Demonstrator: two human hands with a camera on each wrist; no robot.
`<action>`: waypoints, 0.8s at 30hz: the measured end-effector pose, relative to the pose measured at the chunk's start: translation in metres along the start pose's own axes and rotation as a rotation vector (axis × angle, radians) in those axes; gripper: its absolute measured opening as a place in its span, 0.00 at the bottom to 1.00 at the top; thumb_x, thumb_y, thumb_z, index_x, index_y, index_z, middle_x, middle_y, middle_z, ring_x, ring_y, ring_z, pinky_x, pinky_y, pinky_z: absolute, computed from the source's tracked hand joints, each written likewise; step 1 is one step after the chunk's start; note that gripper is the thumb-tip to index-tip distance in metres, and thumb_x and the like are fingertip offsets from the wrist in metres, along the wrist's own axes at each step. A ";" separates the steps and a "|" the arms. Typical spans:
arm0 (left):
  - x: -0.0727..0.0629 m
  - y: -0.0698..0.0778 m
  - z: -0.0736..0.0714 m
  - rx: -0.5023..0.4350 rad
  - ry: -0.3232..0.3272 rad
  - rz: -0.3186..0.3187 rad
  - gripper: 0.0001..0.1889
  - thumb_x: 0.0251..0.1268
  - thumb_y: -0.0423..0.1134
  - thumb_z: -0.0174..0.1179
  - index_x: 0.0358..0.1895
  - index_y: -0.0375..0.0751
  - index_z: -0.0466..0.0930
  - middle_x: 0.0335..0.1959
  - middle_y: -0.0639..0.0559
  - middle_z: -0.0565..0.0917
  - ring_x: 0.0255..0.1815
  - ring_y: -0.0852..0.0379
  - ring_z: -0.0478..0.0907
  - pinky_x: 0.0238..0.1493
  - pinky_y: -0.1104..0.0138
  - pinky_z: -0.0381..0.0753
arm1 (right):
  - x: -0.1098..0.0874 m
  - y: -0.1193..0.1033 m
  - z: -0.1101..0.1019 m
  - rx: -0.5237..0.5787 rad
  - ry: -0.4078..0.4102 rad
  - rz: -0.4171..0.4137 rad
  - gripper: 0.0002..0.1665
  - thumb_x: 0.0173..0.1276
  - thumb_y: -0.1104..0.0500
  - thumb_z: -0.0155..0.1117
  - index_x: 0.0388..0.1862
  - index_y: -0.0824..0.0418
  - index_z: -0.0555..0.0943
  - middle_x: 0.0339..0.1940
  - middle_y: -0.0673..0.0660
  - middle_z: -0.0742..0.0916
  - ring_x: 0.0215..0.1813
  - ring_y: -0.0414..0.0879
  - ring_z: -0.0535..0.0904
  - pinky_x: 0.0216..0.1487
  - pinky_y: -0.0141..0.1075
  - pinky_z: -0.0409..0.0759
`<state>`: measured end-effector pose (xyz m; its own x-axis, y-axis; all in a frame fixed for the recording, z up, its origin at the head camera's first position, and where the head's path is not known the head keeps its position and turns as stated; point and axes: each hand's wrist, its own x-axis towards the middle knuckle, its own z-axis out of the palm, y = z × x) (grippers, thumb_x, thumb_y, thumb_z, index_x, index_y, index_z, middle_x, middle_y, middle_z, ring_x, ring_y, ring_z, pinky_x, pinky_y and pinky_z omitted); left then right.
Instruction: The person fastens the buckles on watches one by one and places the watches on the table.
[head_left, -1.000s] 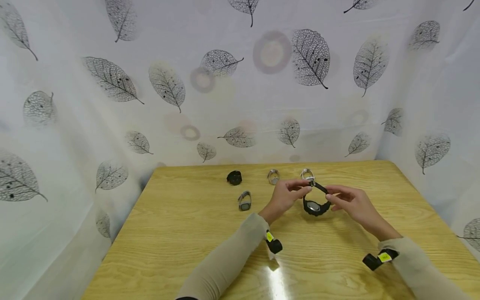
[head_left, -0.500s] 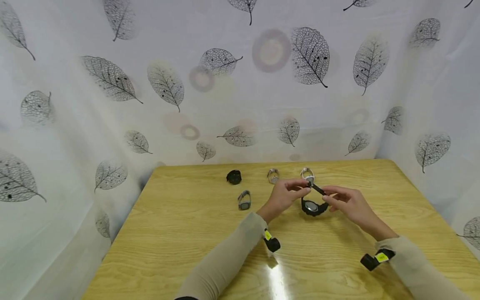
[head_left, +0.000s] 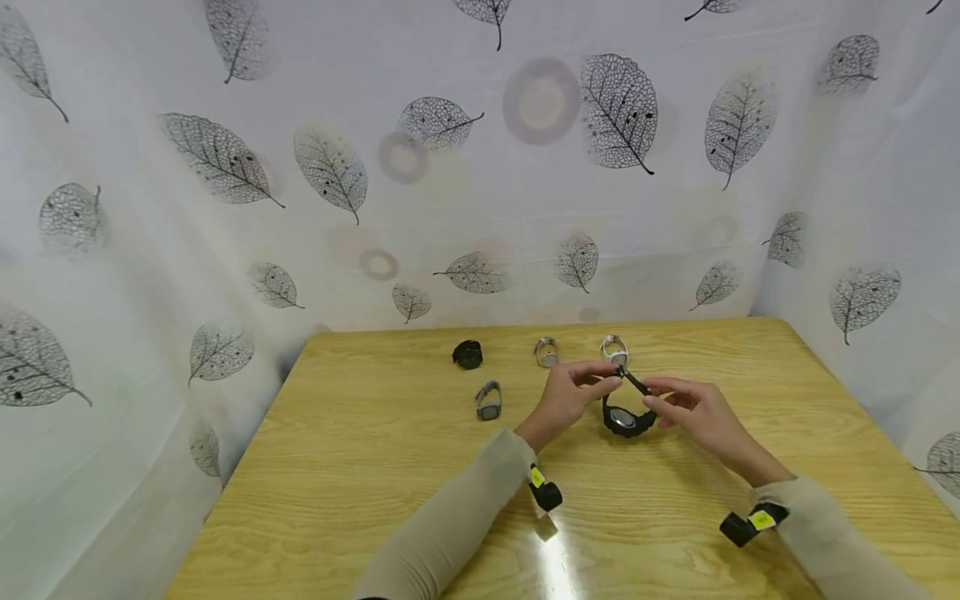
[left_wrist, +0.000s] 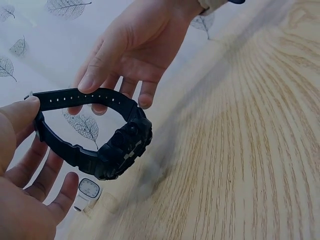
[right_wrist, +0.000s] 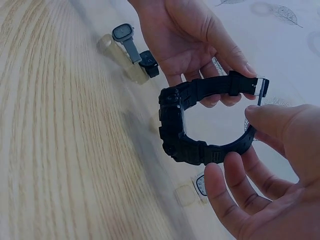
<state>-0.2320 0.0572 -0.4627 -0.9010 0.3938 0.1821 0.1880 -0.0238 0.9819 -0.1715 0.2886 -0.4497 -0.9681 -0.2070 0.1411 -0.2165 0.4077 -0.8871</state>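
Note:
Between both hands hangs a black digital-style wristwatch (head_left: 628, 422), its strap looped and its chunky case lowest in the head view. My left hand (head_left: 572, 393) pinches the strap at the metal buckle (right_wrist: 261, 87). With thumb and fingers, my right hand (head_left: 693, 410) grips the holed strap half (left_wrist: 70, 98); its thumb lies over the holes in the left wrist view. The strap's tip sits at the buckle in the right wrist view. Just behind the left fingertips, a white watch (head_left: 615, 350) stands on the table, partly covered in the head view.
On the wooden table (head_left: 360, 492) are a second black watch (head_left: 468, 356), a grey watch (head_left: 489, 403) and a pale metallic watch (head_left: 547, 353), all left of the held one. A leaf-printed curtain (head_left: 480, 200) closes off the back and sides.
The watch case has swung and tilted, and has shifted slightly left. My right hand has moved a little left and down along with the strap; my left hand stays nearly in place.

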 end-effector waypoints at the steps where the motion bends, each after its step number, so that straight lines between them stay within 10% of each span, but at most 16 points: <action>1: 0.000 0.000 0.000 0.002 -0.001 0.003 0.11 0.68 0.40 0.71 0.51 0.48 0.90 0.44 0.62 0.89 0.40 0.62 0.85 0.50 0.50 0.87 | 0.000 0.000 0.000 0.000 0.000 0.001 0.24 0.77 0.56 0.66 0.66 0.64 0.80 0.49 0.71 0.86 0.37 0.54 0.86 0.39 0.44 0.88; 11: 0.002 -0.001 -0.004 0.061 -0.035 0.010 0.10 0.66 0.40 0.72 0.48 0.46 0.91 0.40 0.63 0.90 0.41 0.65 0.84 0.40 0.71 0.85 | -0.001 0.005 0.004 -0.015 0.008 -0.035 0.22 0.76 0.58 0.66 0.65 0.65 0.81 0.46 0.68 0.88 0.34 0.55 0.87 0.35 0.42 0.88; 24: 0.001 -0.002 -0.005 -0.017 -0.015 -0.020 0.09 0.70 0.40 0.69 0.50 0.46 0.90 0.43 0.58 0.89 0.40 0.64 0.84 0.47 0.62 0.87 | 0.000 0.004 0.008 0.050 0.015 -0.046 0.22 0.78 0.59 0.64 0.66 0.67 0.80 0.47 0.73 0.86 0.36 0.48 0.87 0.37 0.46 0.89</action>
<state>-0.2350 0.0532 -0.4640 -0.8985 0.4080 0.1618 0.1636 -0.0309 0.9860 -0.1714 0.2836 -0.4566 -0.9592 -0.2108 0.1882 -0.2542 0.3532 -0.9004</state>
